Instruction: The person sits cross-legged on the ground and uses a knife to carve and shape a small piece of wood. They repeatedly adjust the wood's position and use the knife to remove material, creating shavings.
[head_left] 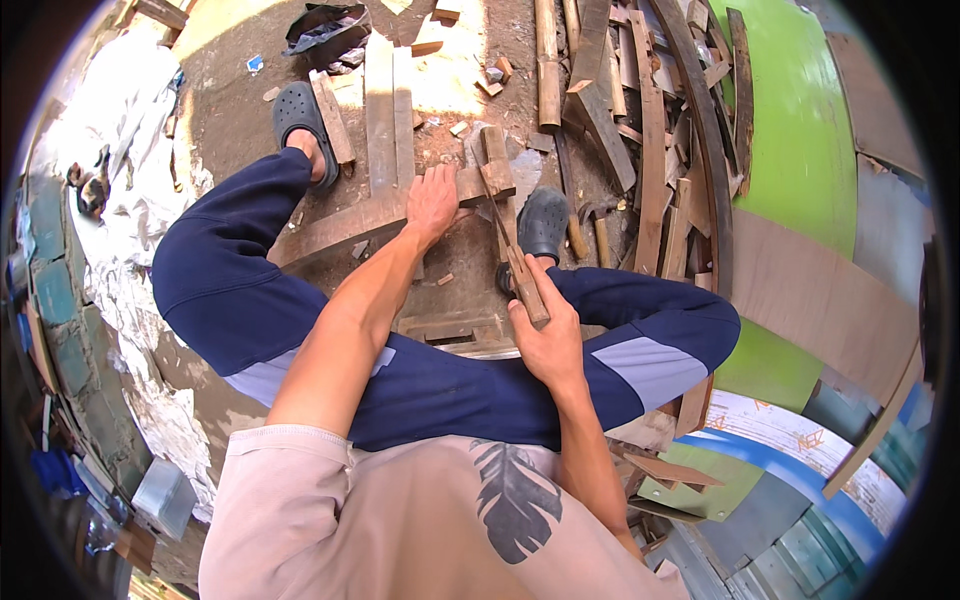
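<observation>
A long wooden plank (345, 222) lies across in front of me between my feet, its right end resting over another piece of wood (494, 146). My left hand (433, 204) is closed over the plank's top edge, a little left of that end. In my right hand (548, 340) is a handsaw (526, 283), gripped by its wooden handle. Its narrow dark blade points away from me and meets the plank close to its right end. The blade's teeth are too small to make out.
Offcuts and boards (380, 110) lie ahead. Timber strips (650, 140) are heaped at the right, with a hammer (600, 235) near my right shoe (544, 222). A green panel (800, 130) stands beyond them. White sheeting (120, 130) covers the left side.
</observation>
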